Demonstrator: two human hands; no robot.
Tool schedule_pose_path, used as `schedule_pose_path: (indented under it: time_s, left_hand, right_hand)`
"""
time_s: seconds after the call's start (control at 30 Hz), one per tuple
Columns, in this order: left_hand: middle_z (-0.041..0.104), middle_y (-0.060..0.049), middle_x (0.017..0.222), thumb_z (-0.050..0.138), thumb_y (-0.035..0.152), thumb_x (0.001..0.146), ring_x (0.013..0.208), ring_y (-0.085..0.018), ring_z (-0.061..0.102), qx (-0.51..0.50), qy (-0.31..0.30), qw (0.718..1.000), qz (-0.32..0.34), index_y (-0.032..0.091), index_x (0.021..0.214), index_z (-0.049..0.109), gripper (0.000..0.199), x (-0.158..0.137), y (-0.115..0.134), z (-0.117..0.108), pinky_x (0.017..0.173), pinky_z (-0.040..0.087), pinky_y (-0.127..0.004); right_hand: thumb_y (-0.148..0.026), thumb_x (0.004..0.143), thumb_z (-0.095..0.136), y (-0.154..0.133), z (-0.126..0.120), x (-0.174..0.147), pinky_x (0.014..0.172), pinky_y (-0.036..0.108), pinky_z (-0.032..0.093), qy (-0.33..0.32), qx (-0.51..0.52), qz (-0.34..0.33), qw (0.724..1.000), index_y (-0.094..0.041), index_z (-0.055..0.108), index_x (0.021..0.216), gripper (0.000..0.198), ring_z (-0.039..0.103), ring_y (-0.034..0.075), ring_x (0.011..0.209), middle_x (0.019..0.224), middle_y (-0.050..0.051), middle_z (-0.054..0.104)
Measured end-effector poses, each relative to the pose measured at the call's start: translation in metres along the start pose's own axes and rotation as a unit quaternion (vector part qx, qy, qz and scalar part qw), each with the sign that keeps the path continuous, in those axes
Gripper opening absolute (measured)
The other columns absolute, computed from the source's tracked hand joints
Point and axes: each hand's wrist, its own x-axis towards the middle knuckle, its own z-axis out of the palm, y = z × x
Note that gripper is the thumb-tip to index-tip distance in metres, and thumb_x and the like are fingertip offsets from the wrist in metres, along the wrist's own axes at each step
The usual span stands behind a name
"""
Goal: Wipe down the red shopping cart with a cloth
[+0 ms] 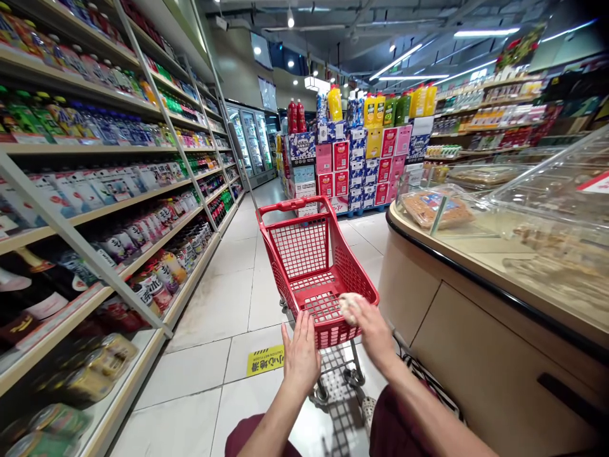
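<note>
A small red shopping cart (354,270) with grid walls stands on the floor in front of me, its basket bare inside. My left hand (302,355) is at the cart's near left corner, fingers stretched out and holding nothing; whether it touches the rim I cannot tell. In my right hand (375,336) is a crumpled whitish cloth (351,308), at the near right part of the cart's rim. The fingers are closed on the cloth and partly hidden. The cart's red handle (295,204) is at its far end.
Drink shelves (95,152) line the left side. A curved glass-topped counter (438,254) with a packaged food item (435,208) is close on my right. Stacked drink boxes (366,165) stand beyond the cart. A yellow wet-floor sticker (264,361) lies on the tiles.
</note>
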Motion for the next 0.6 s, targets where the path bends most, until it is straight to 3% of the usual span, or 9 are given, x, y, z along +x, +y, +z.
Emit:
schedule_pose_path:
  time_s: [0.1, 0.3, 0.43, 0.5, 0.6]
  left_hand:
    - [0.028, -0.007, 0.141, 0.038, 0.016, 0.071, 0.131, -0.021, 0.018, 0.014, -0.002, 1.000, 0.013, 0.013, 0.132, 0.029, 0.062, 0.002, -0.003, 0.000, 0.105, 0.016, -0.054]
    - [0.028, -0.006, 0.141, 0.038, 0.016, 0.072, 0.131, -0.020, 0.019, 0.026, 0.005, 1.000, 0.009, 0.014, 0.132, 0.030, 0.060, 0.001, -0.004, 0.003, 0.105, 0.018, -0.052]
    - [0.029, -0.006, 0.140, 0.038, 0.018, 0.073, 0.131, -0.021, 0.019, 0.021, 0.003, 1.000, 0.017, 0.014, 0.132, 0.029, 0.060, -0.001, -0.004, 0.001, 0.105, 0.017, -0.052]
    - [0.030, -0.007, 0.140, 0.039, 0.018, 0.073, 0.131, -0.022, 0.019, 0.022, 0.003, 1.000, 0.014, 0.014, 0.132, 0.030, 0.060, 0.000, -0.003, 0.001, 0.105, 0.017, -0.052]
    - [0.035, -0.008, 0.137, 0.040, 0.020, 0.074, 0.130, -0.023, 0.021, 0.025, 0.000, 1.000, 0.014, 0.014, 0.130, 0.034, 0.057, 0.005, -0.001, 0.000, 0.105, 0.015, -0.052]
  right_hand:
    - [-0.009, 0.084, 0.028, 0.008, 0.000, 0.002, 0.096, 0.042, 0.035, 0.022, -0.031, 0.060, 0.997, -0.021, 0.053, 0.115, 0.042, 0.041, 0.019, 0.119, 0.126, 0.008, 0.050]
    - [-0.009, 0.083, 0.033, -0.021, 0.008, 0.000, 0.097, 0.037, 0.036, 0.000, 0.027, -0.042, 0.999, -0.021, 0.055, 0.113, 0.039, 0.041, 0.017, 0.119, 0.125, 0.006, 0.051]
    - [-0.006, 0.081, 0.031, 0.010, -0.002, 0.002, 0.095, 0.040, 0.037, 0.021, -0.009, 0.052, 0.998, -0.021, 0.052, 0.117, 0.044, 0.043, 0.019, 0.118, 0.125, 0.007, 0.050]
    - [-0.006, 0.081, 0.032, 0.012, -0.004, 0.003, 0.096, 0.041, 0.037, 0.030, -0.009, 0.073, 0.997, -0.021, 0.053, 0.116, 0.044, 0.042, 0.019, 0.118, 0.125, 0.007, 0.050]
    - [-0.008, 0.082, 0.035, -0.012, 0.001, 0.001, 0.097, 0.038, 0.036, 0.001, 0.038, 0.006, 0.999, -0.022, 0.054, 0.115, 0.041, 0.041, 0.018, 0.119, 0.125, 0.006, 0.050]
